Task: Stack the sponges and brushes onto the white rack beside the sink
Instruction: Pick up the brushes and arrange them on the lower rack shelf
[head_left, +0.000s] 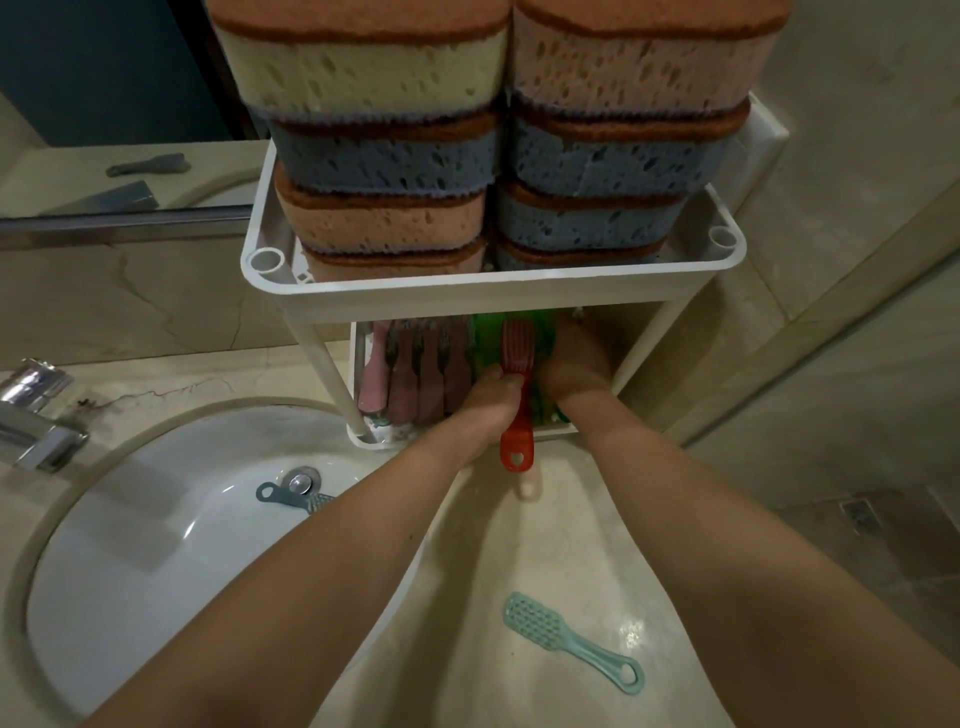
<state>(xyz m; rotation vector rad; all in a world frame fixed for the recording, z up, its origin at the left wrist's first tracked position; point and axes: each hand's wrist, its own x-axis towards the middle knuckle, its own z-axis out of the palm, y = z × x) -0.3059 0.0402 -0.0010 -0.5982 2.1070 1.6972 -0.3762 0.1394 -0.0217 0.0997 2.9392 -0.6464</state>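
Observation:
A white two-tier rack (467, 296) stands on the counter right of the sink. Its top tier holds two tall stacks of sponges (395, 156) in yellow, pink and blue. On the lower tier lie several pink brushes (415, 374) at the left and green brushes (491, 343) at the right. My left hand (488, 405) grips a red brush (517, 395) by its handle, head inside the lower tier. My right hand (571, 364) rests on the green brushes, fingers hidden under the shelf. A mint brush (566, 639) lies on the counter. A grey-blue brush (291, 496) lies in the sink.
The white sink basin (156, 545) fills the lower left, with a chrome tap (36, 415) at its left edge. A mirror (104, 104) behind reflects a brush. A tiled wall stands right of the rack, and a floor drain (857, 512) shows beyond the counter edge.

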